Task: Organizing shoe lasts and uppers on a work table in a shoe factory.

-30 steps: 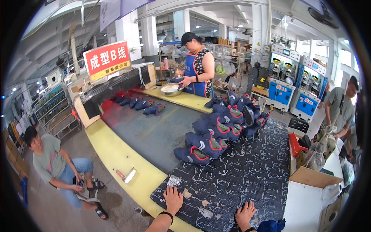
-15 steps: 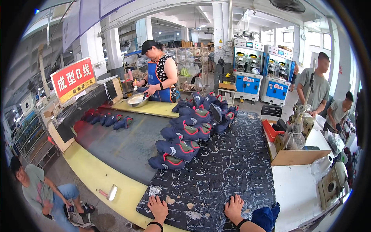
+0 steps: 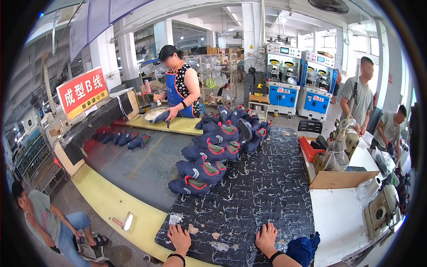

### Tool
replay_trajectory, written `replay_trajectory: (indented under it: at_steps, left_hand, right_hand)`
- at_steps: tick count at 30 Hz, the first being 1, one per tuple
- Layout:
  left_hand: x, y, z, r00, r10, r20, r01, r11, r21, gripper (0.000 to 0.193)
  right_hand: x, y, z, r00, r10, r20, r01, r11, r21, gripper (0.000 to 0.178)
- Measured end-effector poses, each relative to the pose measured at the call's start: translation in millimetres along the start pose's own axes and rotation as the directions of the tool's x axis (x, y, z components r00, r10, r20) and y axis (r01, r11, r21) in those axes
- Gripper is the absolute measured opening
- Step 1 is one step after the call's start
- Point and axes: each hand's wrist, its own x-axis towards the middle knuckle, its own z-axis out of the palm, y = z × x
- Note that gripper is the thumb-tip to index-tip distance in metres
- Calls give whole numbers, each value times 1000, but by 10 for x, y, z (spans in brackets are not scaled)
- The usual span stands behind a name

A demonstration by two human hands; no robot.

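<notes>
Both of my hands rest on the black, glue-streaked table surface (image 3: 267,187) at its near side. My left hand (image 3: 179,239) lies with its fingers spread, close to a silvery crumpled patch (image 3: 175,218). Further right, my right hand (image 3: 267,239) also lies flat and holds nothing. Beside my right forearm sits a bundle of dark blue cloth (image 3: 301,250). Ahead of my hands, a stack of navy shoe uppers (image 3: 211,151) with red trim covers the middle of the table, out of my reach as my hands lie.
A scraper (image 3: 124,221) lies on the yellow edge board. Several shoes (image 3: 120,138) line the conveyor's far left. Across it, a co-worker (image 3: 180,86) holds a shoe by a bowl (image 3: 155,115). Right stands a white bench (image 3: 336,218) with a machine (image 3: 382,211). Someone sits at lower left (image 3: 49,218).
My hands stay flat on the table; the view shifts slightly. Across the conveyor, the co-worker's shoe has dropped lower against the bowl. The seated person has raised a hand to the head.
</notes>
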Motion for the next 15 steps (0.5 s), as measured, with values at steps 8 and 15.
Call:
replay_trajectory:
  at_steps: [8, 15]
  left_hand:
    - [0, 40, -7, 1000, -8, 8, 8, 1000, 6, 46]
    - [-19, -24, 26, 1000, -12, -10, 12, 1000, -3, 45]
  right_hand:
    - [-4, 38, 9, 1000, 5, 14, -5, 1000, 3, 45]
    - [-2, -21, -14, 1000, 16, 23, -16, 1000, 4, 45]
